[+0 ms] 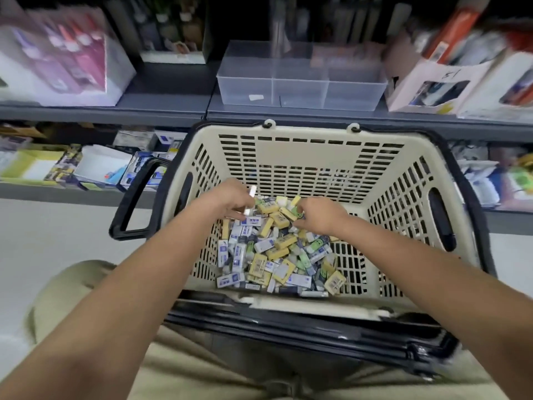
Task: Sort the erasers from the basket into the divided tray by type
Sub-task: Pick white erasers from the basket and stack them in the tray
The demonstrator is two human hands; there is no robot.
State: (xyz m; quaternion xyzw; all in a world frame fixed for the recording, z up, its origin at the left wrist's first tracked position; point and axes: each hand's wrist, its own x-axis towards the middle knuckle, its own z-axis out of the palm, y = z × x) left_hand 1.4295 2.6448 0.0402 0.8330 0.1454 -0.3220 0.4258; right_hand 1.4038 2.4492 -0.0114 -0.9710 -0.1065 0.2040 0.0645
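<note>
A cream shopping basket (403, 197) sits in front of me, its floor covered by a heap of erasers (277, 255) in yellow, white-and-blue and green wrappers. My left hand (230, 197) reaches into the far side of the heap and grips white erasers (251, 194) between its fingers. My right hand (317, 213) is in the heap beside it, fingers curled around a green-wrapped eraser (297, 212). A clear divided tray (300, 79) stands on the grey shelf above the basket, with a small white piece (256, 97) in its left compartment.
Grey shelf (173, 111) carries a box of pink bottles (63, 53) at left and cardboard boxes (450, 79) at right of the tray. A lower shelf holds stationery boxes (95, 168). The basket's black handles (135, 197) hang at left and near my lap.
</note>
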